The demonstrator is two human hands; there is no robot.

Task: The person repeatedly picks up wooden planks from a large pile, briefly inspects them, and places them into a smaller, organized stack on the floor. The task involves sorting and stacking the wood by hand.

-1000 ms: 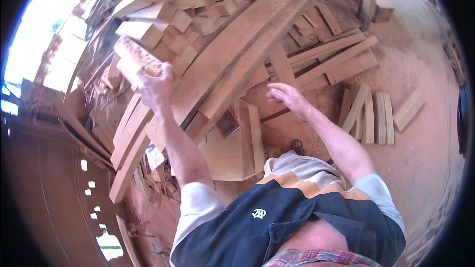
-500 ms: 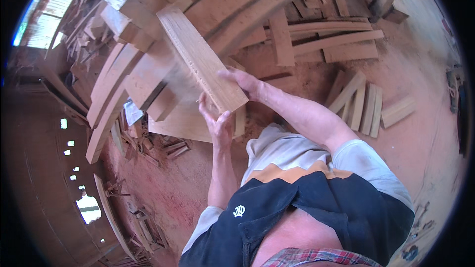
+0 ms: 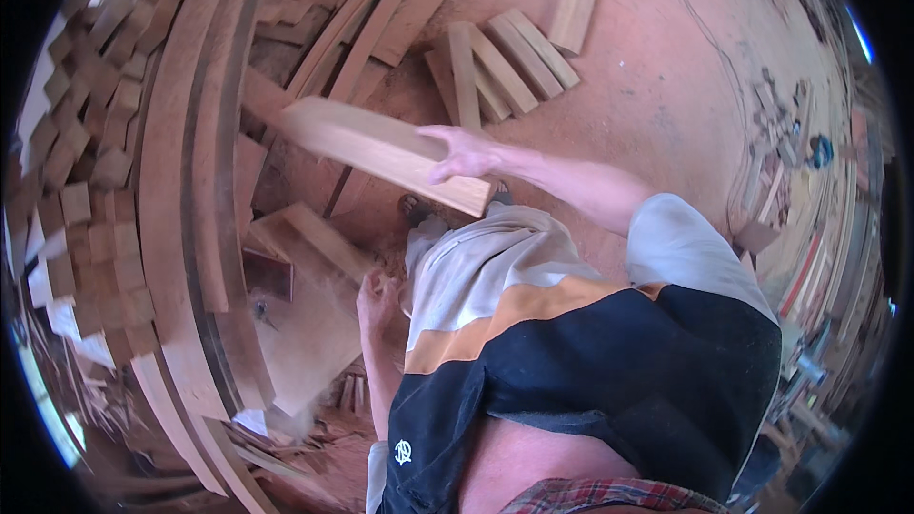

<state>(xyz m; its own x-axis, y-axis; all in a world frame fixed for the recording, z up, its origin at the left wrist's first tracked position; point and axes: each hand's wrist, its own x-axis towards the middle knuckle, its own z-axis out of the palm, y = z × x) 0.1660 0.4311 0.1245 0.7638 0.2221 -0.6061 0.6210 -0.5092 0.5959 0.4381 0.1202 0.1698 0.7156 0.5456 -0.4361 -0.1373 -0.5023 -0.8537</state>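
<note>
My right hand (image 3: 466, 154) grips a thick wooden board (image 3: 381, 145) near its closer end, with the thumb on one side. The board is held up in front of my legs, its far end pointing left and blurred by motion. Lower and to the left, my left hand (image 3: 378, 300) is off the board, its fingers loosely bent with nothing visible in them. Closest to it is the end of a wooden plank (image 3: 328, 246) beside a pale flat wooden surface (image 3: 305, 338).
Long curved beams (image 3: 171, 181) run along the left, beside a stack of squared timber (image 3: 100, 266). Several short boards (image 3: 514, 62) lie on the dusty floor ahead, near longer planks (image 3: 376, 29). Scrap wood (image 3: 776, 133) lies at the right.
My left hand has let go of the board and dropped lower left. My right hand still holds the board, now turned more sideways. The view has swung to the right.
</note>
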